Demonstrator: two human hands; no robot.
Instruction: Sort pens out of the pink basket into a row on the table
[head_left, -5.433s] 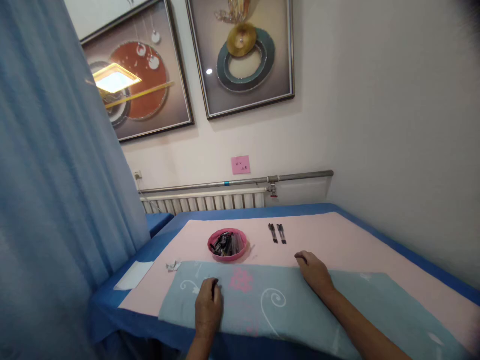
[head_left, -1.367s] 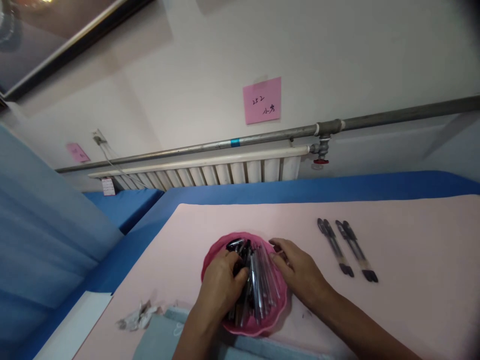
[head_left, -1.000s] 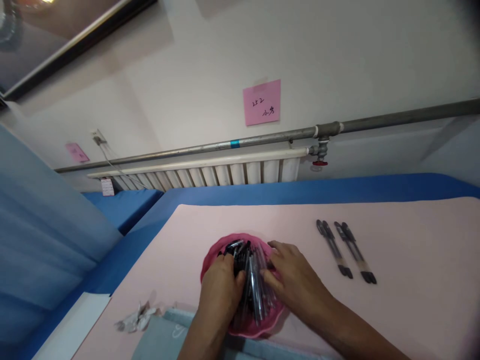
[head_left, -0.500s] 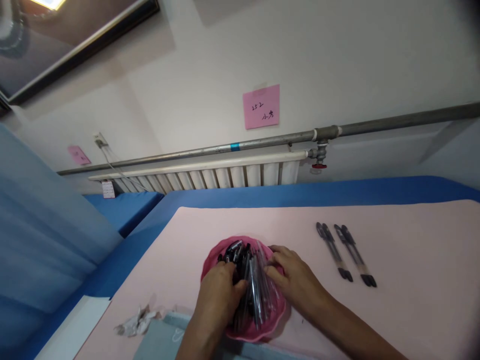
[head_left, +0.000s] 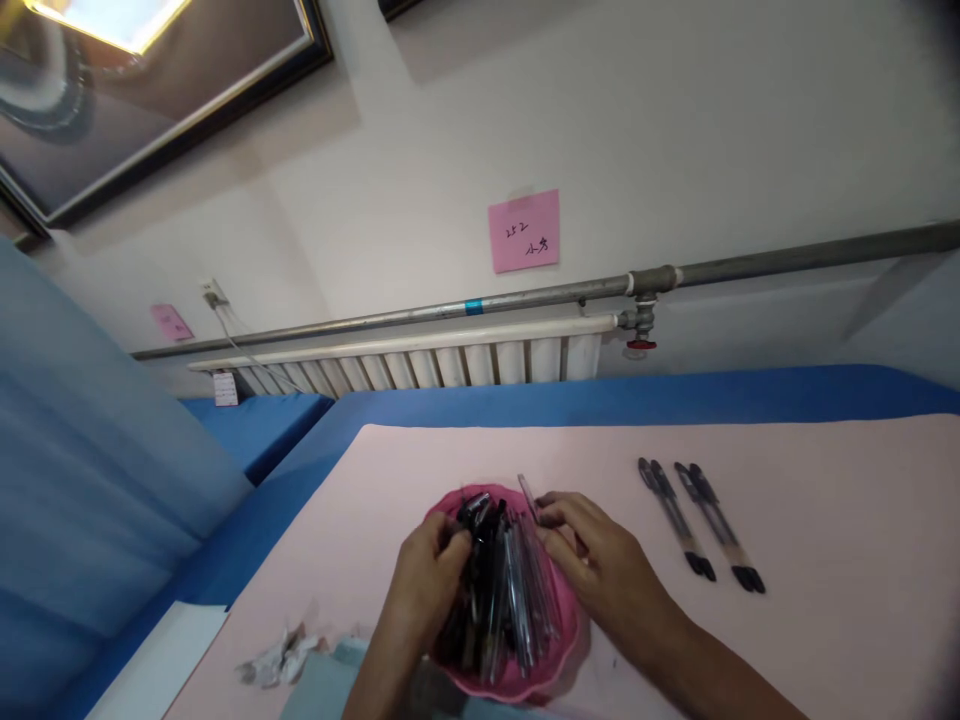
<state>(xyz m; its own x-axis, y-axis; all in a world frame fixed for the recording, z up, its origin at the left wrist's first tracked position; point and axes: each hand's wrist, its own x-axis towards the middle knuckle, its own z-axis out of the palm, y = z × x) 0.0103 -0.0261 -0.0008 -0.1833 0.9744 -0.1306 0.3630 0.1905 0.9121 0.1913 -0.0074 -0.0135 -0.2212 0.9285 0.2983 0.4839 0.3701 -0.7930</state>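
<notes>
A pink scalloped basket (head_left: 571, 650) holds black pen caps (head_left: 477, 512) heaped to the left and clear pen barrels (head_left: 519, 600) lying to the right. At its left rim, my left hand (head_left: 426, 580) has thumb and fingers pinched over the black parts; what lies between them is hidden. Over the right rim, my right hand (head_left: 600, 560) pinches a clear pen barrel (head_left: 527, 496), whose upper end sticks up past the basket's back edge. Two pairs of assembled black pens (head_left: 679, 520) rest on the pink mat to the right.
The pink mat (head_left: 847, 530) covers a blue surface (head_left: 600, 398) against the wall. Crumpled white tissue (head_left: 281, 658), a grey-green cloth or folder (head_left: 322, 690) and white paper (head_left: 161, 665) lie at lower left. A blue curtain (head_left: 97, 500) hangs left; a radiator (head_left: 480, 358) stands behind.
My right hand now lifts a clear barrel partly above the basket rim. My left hand has drawn back toward the left rim, its fingers pinched. The camera view has tilted up slightly.
</notes>
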